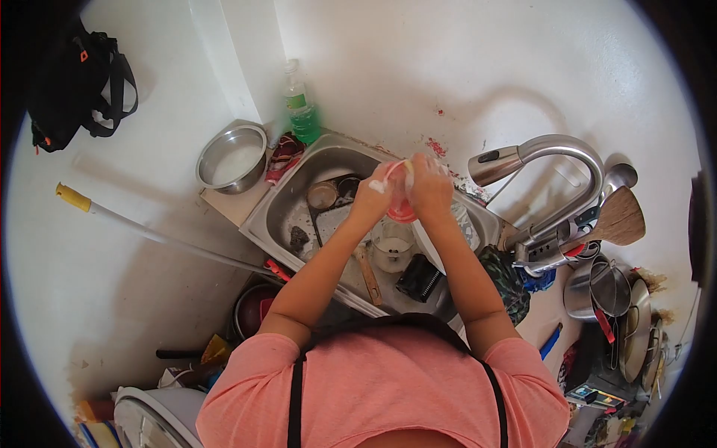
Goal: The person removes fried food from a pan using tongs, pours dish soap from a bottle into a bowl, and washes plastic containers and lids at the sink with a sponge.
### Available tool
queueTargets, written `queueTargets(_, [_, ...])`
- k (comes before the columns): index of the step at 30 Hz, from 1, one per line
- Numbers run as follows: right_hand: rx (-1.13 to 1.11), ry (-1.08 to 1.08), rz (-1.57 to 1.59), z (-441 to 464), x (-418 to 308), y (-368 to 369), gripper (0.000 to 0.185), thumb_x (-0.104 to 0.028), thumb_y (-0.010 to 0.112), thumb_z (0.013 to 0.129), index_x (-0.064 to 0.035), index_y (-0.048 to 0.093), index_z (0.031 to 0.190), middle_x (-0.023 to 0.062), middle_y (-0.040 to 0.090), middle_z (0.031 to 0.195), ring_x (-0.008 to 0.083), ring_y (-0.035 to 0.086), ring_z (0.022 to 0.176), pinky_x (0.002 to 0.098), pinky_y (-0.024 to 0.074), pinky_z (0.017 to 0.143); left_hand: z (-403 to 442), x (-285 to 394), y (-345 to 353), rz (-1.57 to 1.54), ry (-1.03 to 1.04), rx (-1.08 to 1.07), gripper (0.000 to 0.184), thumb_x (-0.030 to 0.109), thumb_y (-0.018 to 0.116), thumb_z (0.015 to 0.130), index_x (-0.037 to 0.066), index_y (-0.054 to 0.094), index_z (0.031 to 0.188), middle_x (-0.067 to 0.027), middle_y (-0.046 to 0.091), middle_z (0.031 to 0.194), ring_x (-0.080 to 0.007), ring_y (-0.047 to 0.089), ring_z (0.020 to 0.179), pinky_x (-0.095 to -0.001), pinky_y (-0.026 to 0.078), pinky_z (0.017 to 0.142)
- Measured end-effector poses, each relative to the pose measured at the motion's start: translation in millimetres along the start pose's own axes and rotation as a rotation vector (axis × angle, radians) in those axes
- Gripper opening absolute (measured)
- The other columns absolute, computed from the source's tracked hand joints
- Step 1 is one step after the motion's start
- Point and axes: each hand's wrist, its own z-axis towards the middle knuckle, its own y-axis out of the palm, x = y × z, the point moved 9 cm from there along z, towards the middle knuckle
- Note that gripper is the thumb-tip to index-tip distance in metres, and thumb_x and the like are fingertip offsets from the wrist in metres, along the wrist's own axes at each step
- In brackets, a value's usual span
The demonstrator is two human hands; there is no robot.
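Above the sink, both hands are closed around a red plastic container [401, 203] that looks like a cup or small bowl. My left hand [370, 196] grips its left side, with white suds on the fingers. On its right side is my right hand [432, 188], also soapy. A small yellowish bit, perhaps a sponge, shows between the hands, mostly hidden. Below them in the steel sink [261, 216] lie a clear container [392, 250], a wooden handle [367, 275], a black ridged item [420, 279] and a dark scouring pad [299, 237].
A steel faucet [553, 149] arches over the sink's right side. Beside it stands a holder with a wooden spatula [618, 216]. A steel bowl [231, 158] and a green soap bottle [302, 112] are at the left corner. Pots [590, 287] crowd the right.
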Motion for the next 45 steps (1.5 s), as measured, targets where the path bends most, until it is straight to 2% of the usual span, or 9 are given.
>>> queueTargets(6, [0.078,-0.311,0.136,-9,-41,-8,0.023,-0.012,0.058,0.077,-0.0084,0.054,0.099,0.0108,0.059,0.093,0.0290,0.056,0.090,0.0416,0.0417,0.078,6,-20,-3,-0.027,-0.065,0.021,0.032,0.020,0.047,0.090,0.002,0.052,0.116,-0.0243,0.062,0.101,-0.0413,0.059,0.096,-0.0416,0.047,0.081])
queueTargets(8, [0.119,-0.390,0.158,-12,-47,-13,0.025,-0.011,0.057,0.076,-0.0089,0.056,0.101,0.0093,0.060,0.095,0.0277,0.055,0.092,0.0415,0.0405,0.080,9,-25,-3,-0.216,-0.043,0.000,0.033,0.020,0.047,0.090,0.002,0.052,0.117,-0.0236,0.061,0.104,-0.0395,0.059,0.098,-0.0395,0.047,0.083])
queueTargets(11, [0.134,-0.426,0.033,-10,-37,-6,0.028,-0.012,0.057,0.074,-0.0094,0.058,0.102,0.0090,0.060,0.097,0.0268,0.056,0.092,0.0434,0.0406,0.078,12,-31,-1,-0.245,-0.028,0.013,0.034,0.019,0.047,0.089,0.002,0.051,0.118,-0.0223,0.061,0.107,-0.0367,0.059,0.100,-0.0377,0.046,0.084])
queueTargets(17, [0.169,-0.163,-0.059,-5,-13,2,0.021,-0.012,0.058,0.073,-0.0101,0.061,0.094,0.0053,0.061,0.095,0.0250,0.056,0.095,0.0412,0.0404,0.079,5,-31,1,-0.223,-0.069,0.019,0.037,0.016,0.047,0.086,0.002,0.051,0.120,-0.0210,0.062,0.106,-0.0345,0.060,0.099,-0.0367,0.046,0.084])
queueTargets(23, [0.195,-0.380,0.186,-12,-41,-8,0.020,-0.011,0.058,0.074,-0.0088,0.059,0.093,0.0095,0.062,0.090,0.0286,0.058,0.087,0.0408,0.0413,0.078,6,-39,6,-0.320,-0.071,-0.038,0.037,0.019,0.048,0.087,0.002,0.051,0.120,-0.0202,0.062,0.106,-0.0324,0.060,0.099,-0.0348,0.046,0.084])
queueTargets(26, [0.146,-0.321,0.138,-5,-36,1,0.017,-0.012,0.058,0.075,-0.0068,0.056,0.091,0.0123,0.061,0.087,0.0307,0.058,0.086,0.0415,0.0417,0.077,4,-36,4,-0.250,-0.024,0.013,0.036,0.020,0.049,0.089,0.002,0.051,0.119,-0.0209,0.061,0.106,-0.0333,0.060,0.099,-0.0356,0.046,0.084])
queueTargets(32, [0.054,0.107,-0.016,4,0,13,0.018,-0.011,0.057,0.073,-0.0059,0.055,0.090,0.0120,0.060,0.083,0.0314,0.058,0.082,0.0421,0.0428,0.075,3,-15,-4,-0.126,-0.016,0.045,0.035,0.019,0.048,0.089,0.003,0.051,0.120,-0.0231,0.061,0.105,-0.0375,0.059,0.099,-0.0392,0.047,0.083])
queueTargets(42, [0.101,-0.376,0.377,-12,-36,-1,0.023,-0.010,0.055,0.078,-0.0089,0.059,0.100,0.0103,0.062,0.100,0.0304,0.058,0.097,0.0415,0.0428,0.086,5,-40,5,-0.461,-0.233,-0.140,0.040,0.016,0.043,0.084,0.001,0.049,0.121,-0.0249,0.059,0.109,-0.0376,0.057,0.103,-0.0382,0.045,0.087])
queueTargets(45, [0.139,-0.382,0.207,-7,-34,-7,0.022,-0.010,0.055,0.077,-0.0096,0.060,0.099,0.0091,0.063,0.098,0.0275,0.059,0.094,0.0403,0.0433,0.083,9,-40,5,-0.223,-0.095,-0.090,0.038,0.017,0.044,0.088,0.002,0.047,0.123,-0.0117,0.059,0.107,-0.0198,0.059,0.091,-0.0297,0.049,0.076])
